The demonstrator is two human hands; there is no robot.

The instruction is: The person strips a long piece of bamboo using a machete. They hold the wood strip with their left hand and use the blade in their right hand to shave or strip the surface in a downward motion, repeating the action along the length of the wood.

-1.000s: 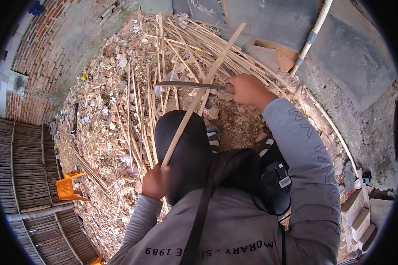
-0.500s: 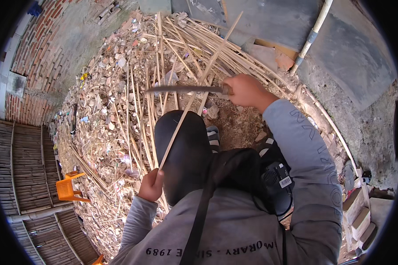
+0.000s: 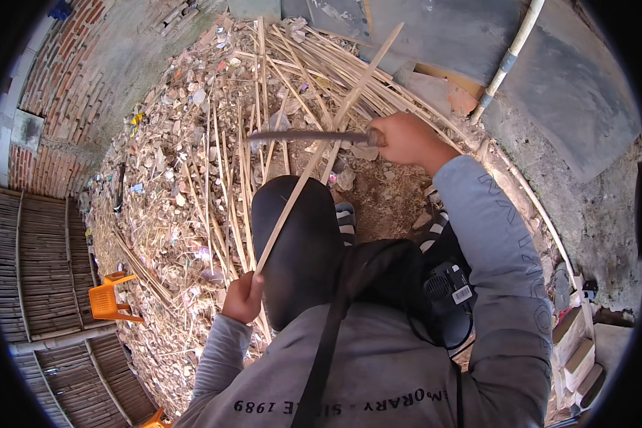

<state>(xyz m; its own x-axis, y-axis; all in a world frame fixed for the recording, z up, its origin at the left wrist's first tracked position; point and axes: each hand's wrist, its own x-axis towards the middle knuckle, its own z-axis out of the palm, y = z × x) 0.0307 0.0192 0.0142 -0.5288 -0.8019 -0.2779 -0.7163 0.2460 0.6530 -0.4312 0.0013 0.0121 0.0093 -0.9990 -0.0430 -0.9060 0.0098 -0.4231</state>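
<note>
My left hand (image 3: 244, 297) is closed round the near end of a long bamboo strip (image 3: 290, 203). The strip slants up and to the right across my dark-clad left knee (image 3: 292, 235), its far end over a heap of similar strips. My right hand (image 3: 405, 143) grips the handle of a machete (image 3: 307, 135), a long dark blade pointing left. The blade lies crosswise at the strip, beyond the knee; whether it touches the strip I cannot tell.
A pile of bamboo strips (image 3: 335, 68) lies ahead on rubble-strewn ground (image 3: 171, 207). An orange plastic chair (image 3: 108, 299) stands at left near a bamboo-slat wall (image 3: 39, 264). A pole (image 3: 507, 60) leans against grey panels at the right.
My right hand and the machete have shifted slightly to the right and a little away from me. My left hand keeps its grip on the bamboo strip.
</note>
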